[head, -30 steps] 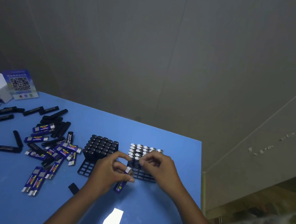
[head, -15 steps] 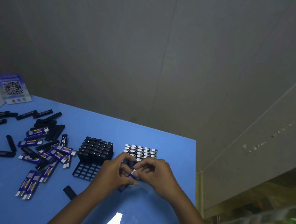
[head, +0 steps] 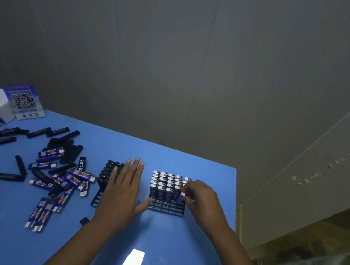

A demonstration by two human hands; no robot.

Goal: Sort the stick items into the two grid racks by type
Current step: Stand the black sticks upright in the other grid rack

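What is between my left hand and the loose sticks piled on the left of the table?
Nothing visible. The left hand lies flat over the black rack, and only bare blue table separates that rack from the nearest loose sticks.

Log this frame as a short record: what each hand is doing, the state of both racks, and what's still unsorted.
left hand: open, fingers straight, flat over the left black grid rack
right hand: fingers curled at the near right corner of the right black grid rack; whether they pinch a stick is unclear
left rack contents: plain black sticks standing upright, near rows empty
right rack contents: silver-capped blue-label sticks standing upright, near rows empty
unsorted: both stick types loose in a pile on the blue table, left of the racks
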